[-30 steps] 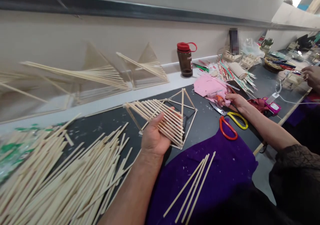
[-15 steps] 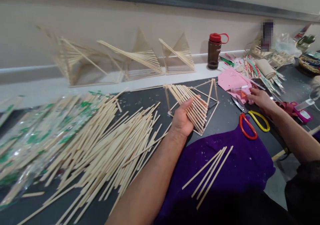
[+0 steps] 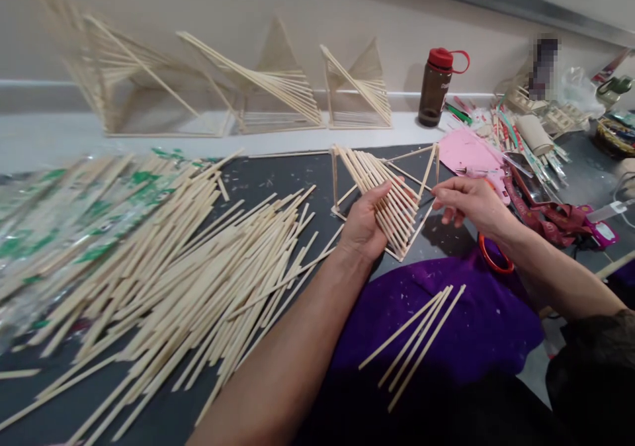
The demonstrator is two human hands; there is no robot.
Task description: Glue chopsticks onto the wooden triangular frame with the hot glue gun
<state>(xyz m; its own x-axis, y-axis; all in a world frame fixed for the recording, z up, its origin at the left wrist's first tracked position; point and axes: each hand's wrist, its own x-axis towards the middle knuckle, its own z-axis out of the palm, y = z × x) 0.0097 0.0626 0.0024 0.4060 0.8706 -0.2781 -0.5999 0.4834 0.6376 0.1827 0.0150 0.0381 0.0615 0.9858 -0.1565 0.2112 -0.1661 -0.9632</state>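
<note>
My left hand [image 3: 368, 222] is closed around a small frame of wooden sticks [image 3: 380, 181], its thumb lying over a slanted row of sticks. The frame rests on the dark table. At its right corner my right hand [image 3: 469, 202] has thumb and forefinger pressed together; whatever is between them is too small to make out. Several loose wooden sticks [image 3: 421, 340] lie on a purple cloth [image 3: 476, 320] close to me. Under my right forearm shows the red handle of the scissors [image 3: 496, 255], the rest mostly hidden.
A big pile of wooden sticks [image 3: 233, 287] and plastic-wrapped sticks [image 3: 99, 214] cover the left side. Finished-looking stick frames [image 3: 278, 98] stand along the wall. A red-capped bottle [image 3: 434, 92], a pink sheet [image 3: 464, 149] and a dark red ribbon [image 3: 536, 208] are at the right.
My right hand has moved left from the pink sheet to the frame's right corner, its fingers now pinched. My left hand still holds the frame. The camera view has shifted slightly.
</note>
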